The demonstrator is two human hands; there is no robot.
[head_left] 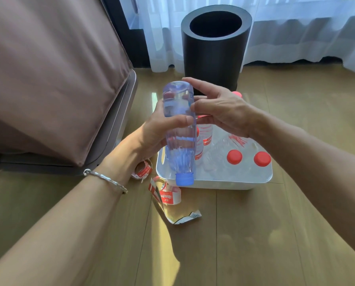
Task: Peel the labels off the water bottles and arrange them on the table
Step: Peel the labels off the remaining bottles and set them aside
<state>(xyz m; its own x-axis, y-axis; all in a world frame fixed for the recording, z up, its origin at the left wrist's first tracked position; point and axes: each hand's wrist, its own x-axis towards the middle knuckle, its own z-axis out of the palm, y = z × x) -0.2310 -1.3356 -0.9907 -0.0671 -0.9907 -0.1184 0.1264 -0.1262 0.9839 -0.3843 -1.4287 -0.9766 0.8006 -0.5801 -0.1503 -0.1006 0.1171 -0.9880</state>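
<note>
My left hand (154, 133) grips a clear, bluish, label-free bottle (178, 124) round its middle and holds it upside down, blue cap (184, 178) lowest, over the near left corner of a white tub (224, 183). At the bottle's upturned base my right hand (220, 108) has its index finger over the end and its thumb on the side. Several red-capped bottles (234, 156) lie in the tub, and at least one (206, 135) still carries a red and white label. Peeled labels (168, 195) lie on the wooden floor in front of the tub.
A tall black cylindrical bin (213, 58) stands open just behind the tub. A brown upholstered piece of furniture (48, 79) fills the left side. White curtains (296, 27) hang at the back. More label scraps (142, 170) (188, 219) lie left of and in front of the tub.
</note>
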